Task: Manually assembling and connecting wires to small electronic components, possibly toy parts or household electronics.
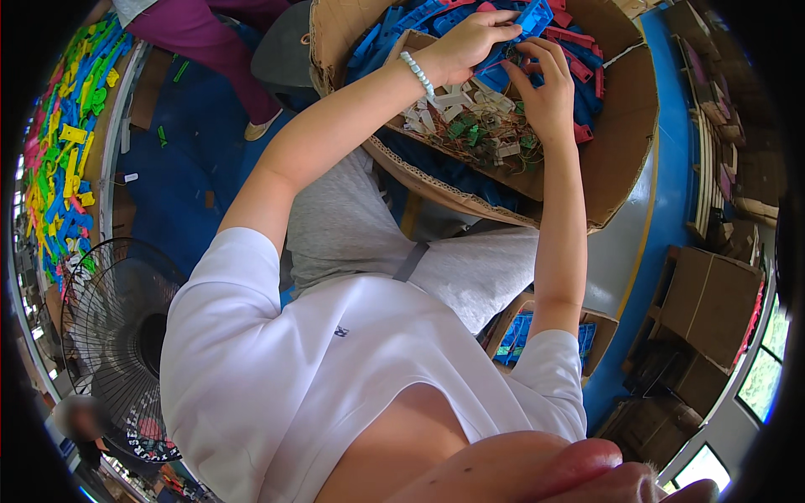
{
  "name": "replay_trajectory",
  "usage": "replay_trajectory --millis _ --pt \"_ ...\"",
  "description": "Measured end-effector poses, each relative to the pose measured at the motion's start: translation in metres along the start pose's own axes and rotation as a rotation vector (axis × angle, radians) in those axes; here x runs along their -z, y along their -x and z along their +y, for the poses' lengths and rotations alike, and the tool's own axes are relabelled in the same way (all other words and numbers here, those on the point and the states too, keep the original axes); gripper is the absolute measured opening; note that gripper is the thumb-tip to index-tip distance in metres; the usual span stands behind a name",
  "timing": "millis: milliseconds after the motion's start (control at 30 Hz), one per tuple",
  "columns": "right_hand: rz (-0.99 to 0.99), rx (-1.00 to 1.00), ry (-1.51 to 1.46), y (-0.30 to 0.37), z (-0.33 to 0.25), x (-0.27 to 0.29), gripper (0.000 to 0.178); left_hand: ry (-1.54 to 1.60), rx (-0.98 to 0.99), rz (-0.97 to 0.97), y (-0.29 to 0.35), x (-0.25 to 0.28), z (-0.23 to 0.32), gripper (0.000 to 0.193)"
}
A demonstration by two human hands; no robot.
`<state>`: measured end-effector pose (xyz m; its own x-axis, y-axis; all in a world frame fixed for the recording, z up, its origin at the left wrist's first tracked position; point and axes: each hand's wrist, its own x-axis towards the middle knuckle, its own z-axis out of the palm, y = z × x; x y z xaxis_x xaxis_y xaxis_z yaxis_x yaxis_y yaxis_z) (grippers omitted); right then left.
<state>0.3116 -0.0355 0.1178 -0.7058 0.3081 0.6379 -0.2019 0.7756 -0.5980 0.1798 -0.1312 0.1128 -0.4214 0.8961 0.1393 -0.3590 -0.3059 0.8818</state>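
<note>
Along the far left side, a heap of yellow, green, blue and pink plastic parts lay spread in a long band, with a round black wire-caged fan just below it. Further right, another person's purple trousers showed beside a dark grey plastic seat.

Near the top centre stood a large open brown cardboard box, and both bare hands worked over it. The left hand, wearing a pale beaded bracelet at the wrist, had its thumb and fingers clamped on a bright blue plastic part, held above the box's contents. Under the hands, white plastic pieces and small green circuit boards lay among thin wires. To the right, the right hand was curled, thumb and forefinger apart; whether it pinched anything thin could not be told. Red plastic pieces lay beside it. At the far right, brown cardboard cartons stood stacked.
</note>
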Motion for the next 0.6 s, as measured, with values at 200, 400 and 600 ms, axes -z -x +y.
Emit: replay_trajectory --millis 200,400,600 --pt "0.025 0.002 0.079 0.001 0.003 -0.003 0.033 -0.057 -0.027 -0.007 -0.001 0.003 -0.009 0.035" --pt "0.169 -0.252 -0.345 0.003 0.004 0.009 0.032 -0.292 -0.216 0.134 -0.011 0.01 -0.005 0.027" --pt "0.218 -0.011 -0.203 0.002 0.006 0.012 0.033 -0.534 -0.318 -0.08 0.004 -0.011 0.019 0.012"
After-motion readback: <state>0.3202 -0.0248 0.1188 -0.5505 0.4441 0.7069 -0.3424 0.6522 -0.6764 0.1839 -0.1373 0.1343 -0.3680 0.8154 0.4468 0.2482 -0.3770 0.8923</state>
